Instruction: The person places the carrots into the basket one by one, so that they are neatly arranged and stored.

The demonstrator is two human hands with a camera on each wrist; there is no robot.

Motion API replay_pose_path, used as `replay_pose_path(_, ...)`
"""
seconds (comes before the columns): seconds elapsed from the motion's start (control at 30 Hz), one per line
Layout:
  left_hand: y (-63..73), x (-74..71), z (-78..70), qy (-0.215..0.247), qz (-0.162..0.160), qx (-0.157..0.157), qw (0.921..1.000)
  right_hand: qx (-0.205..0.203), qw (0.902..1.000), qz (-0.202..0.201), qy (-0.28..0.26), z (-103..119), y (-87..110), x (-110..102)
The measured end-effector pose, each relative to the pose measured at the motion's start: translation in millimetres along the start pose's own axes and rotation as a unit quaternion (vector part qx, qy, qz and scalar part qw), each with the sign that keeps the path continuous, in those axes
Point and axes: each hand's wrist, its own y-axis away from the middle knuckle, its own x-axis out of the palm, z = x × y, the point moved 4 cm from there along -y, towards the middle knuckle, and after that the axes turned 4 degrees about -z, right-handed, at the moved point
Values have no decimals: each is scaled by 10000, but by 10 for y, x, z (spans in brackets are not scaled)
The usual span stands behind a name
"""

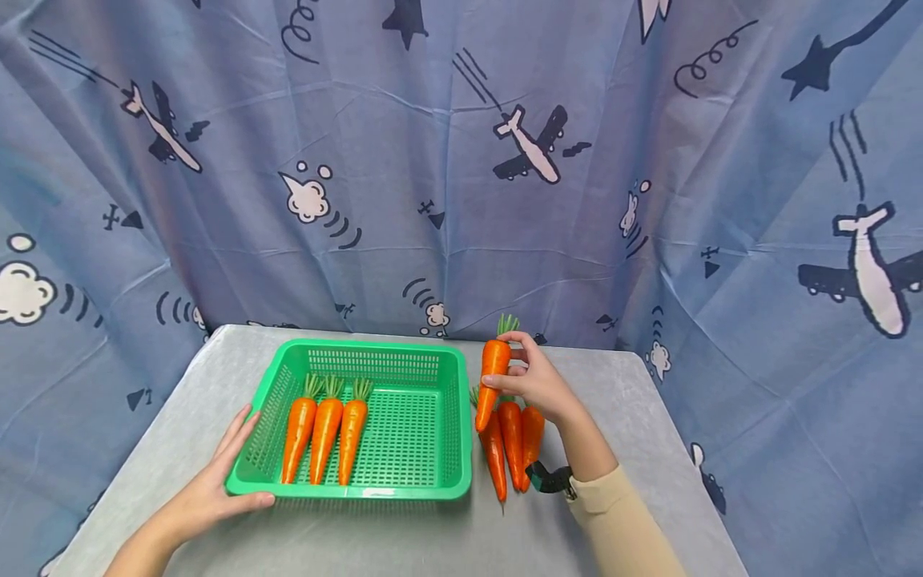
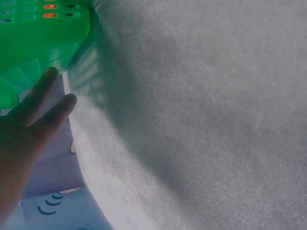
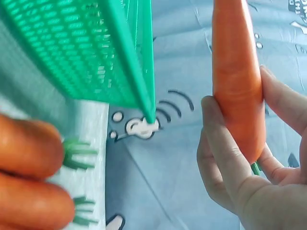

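A green plastic basket (image 1: 453,490) stands on the table, with three orange carrots (image 1: 327,437) lying side by side inside, tops toward the back. My left hand (image 1: 209,489) rests at its left front corner, fingers straight along the side and thumb by the front rim. In the left wrist view, that hand (image 2: 29,129) is beside the basket wall (image 2: 53,33). To the right of the basket my right hand (image 1: 537,381) pinches another carrot (image 1: 494,365) near its top, tip pointing down. The right wrist view shows this carrot (image 3: 237,76) between thumb and fingers.
Below the right hand, three more carrots (image 1: 511,449) lie on the table, partly covered by the hand and held carrot. The table (image 1: 360,541) has a pale grey top. A blue curtain (image 1: 389,160) printed with planes hangs behind it and at both sides.
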Motion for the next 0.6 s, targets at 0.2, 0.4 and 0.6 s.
replay_pose_path(0.2, 2, 1, -1, 4, -24, 113, 9999, -138, 9994, 242, -210, 114, -120, 208)
replay_pose_path(0.4, 6, -2, -1, -40, -48, 116, 9999, -200, 9986, 404, -277, 182, -204, 379)
replay_pose_path(0.6, 9, -7, 6, -67, -22, 70, 10000, -270, 9978, 570, -187, 247, -287, 602)
